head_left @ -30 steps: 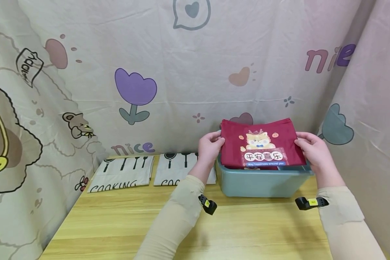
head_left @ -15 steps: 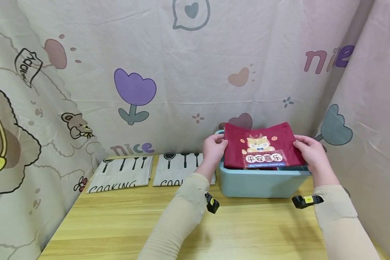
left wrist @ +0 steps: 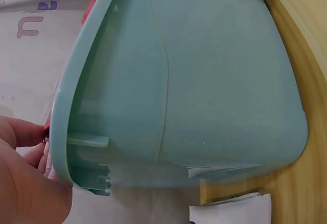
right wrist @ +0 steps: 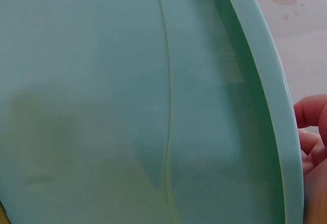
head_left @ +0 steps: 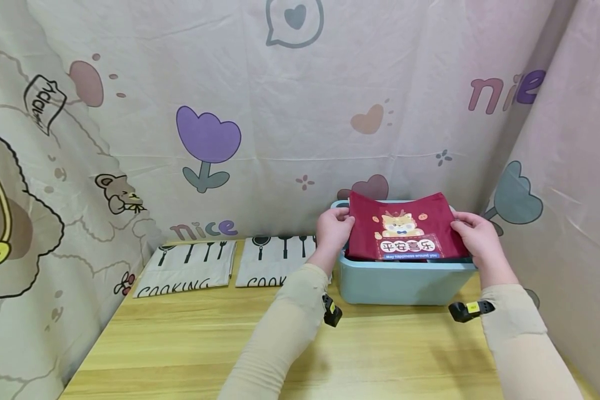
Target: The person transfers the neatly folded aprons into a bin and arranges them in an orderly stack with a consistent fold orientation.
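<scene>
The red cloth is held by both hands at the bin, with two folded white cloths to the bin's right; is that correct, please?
Not quite: the head view shows the white cloths to the left of the bin; the rest stands.

Head view looks down; 2 wrist close-ups share bin [head_left: 405, 284].

The red piece [head_left: 405, 226] looks like soft matt cloth with a printed front, while the blue-green bin [head_left: 407, 284] is smooth plastic with a low sheen and a fine line along its wall. The worktop [head_left: 385, 355] shows smooth, faintly glossy wood grain; the folded white pieces [head_left: 186, 269], hanging curtain [head_left: 300, 105] and beige sleeves [head_left: 275, 336] look like matt cloth.
</scene>
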A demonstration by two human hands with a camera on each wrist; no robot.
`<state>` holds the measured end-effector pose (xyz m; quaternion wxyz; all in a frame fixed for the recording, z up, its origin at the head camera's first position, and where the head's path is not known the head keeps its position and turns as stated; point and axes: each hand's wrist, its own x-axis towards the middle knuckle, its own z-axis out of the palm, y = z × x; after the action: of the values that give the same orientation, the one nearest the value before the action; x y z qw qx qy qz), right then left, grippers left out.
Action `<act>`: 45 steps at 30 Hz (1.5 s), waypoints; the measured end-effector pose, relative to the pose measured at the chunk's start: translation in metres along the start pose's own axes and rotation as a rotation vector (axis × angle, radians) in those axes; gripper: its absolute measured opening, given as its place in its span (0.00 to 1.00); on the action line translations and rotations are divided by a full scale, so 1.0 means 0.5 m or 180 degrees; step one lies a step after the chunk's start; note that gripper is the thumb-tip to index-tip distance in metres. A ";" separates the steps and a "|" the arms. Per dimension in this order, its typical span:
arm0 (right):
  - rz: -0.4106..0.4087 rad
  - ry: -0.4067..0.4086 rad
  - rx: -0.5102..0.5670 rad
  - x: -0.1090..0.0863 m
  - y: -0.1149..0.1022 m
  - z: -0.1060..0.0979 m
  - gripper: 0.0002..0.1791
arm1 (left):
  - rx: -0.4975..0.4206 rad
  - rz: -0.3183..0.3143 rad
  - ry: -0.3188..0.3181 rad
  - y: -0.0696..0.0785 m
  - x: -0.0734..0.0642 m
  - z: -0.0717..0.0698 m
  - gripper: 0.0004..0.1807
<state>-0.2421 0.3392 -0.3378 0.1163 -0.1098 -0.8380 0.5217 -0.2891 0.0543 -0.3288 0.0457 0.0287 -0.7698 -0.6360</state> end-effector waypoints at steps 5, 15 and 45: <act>-0.0020 0.0021 -0.0128 -0.001 -0.005 0.002 0.33 | 0.0148 0.0030 -0.0007 0.000 0.002 -0.001 0.14; -0.0934 0.0529 -0.1499 -0.019 -0.026 0.007 0.23 | 0.0643 0.0822 0.0138 -0.007 0.002 -0.032 0.11; -0.2390 0.0638 -0.1500 -0.102 -0.072 0.052 0.18 | 0.2405 0.2862 0.0349 -0.038 -0.050 -0.086 0.14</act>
<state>-0.2040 0.2863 -0.3207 0.3499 0.1282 -0.9002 0.2253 -0.2597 0.0115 -0.3401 0.3371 -0.2533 -0.8762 -0.2335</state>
